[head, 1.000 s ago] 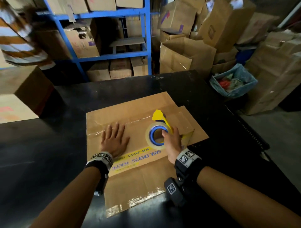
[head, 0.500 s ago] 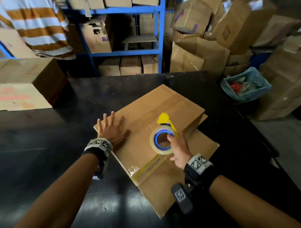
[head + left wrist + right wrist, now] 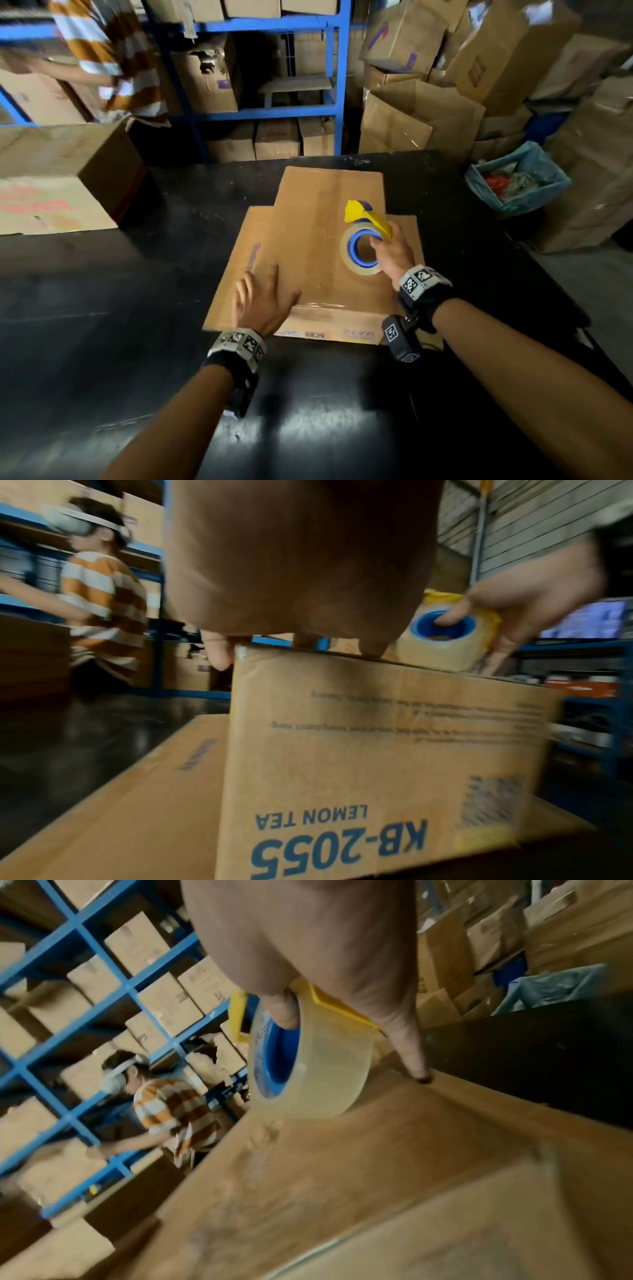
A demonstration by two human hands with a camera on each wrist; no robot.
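Note:
A brown cardboard box (image 3: 318,222) stands on the black table (image 3: 102,325), its long axis pointing away from me, with flaps lying flat at its left and right. My left hand (image 3: 260,298) presses flat on the box's near left corner, fingers straight. The near side wall (image 3: 377,750) reads "KB-2055 LEMON TEA" upside down. My right hand (image 3: 387,246) grips a roll of clear tape (image 3: 359,250) with a blue core and a yellow cutter (image 3: 363,214), held on the box top at the right. The thumb sits inside the core (image 3: 274,1053), and the roll (image 3: 441,642) touches the cardboard.
A big closed carton (image 3: 58,178) sits on the table's far left. Behind stand a blue shelf rack (image 3: 260,111) full of boxes and a person in a striped shirt (image 3: 113,61). Stacked cartons (image 3: 421,116) and a blue-lined rubbish bin (image 3: 517,178) are at the right.
The box has turned on the table from lying crosswise to pointing away from me. Both hands stayed on it, the right still holding the tape. The striped-shirt person moved right.

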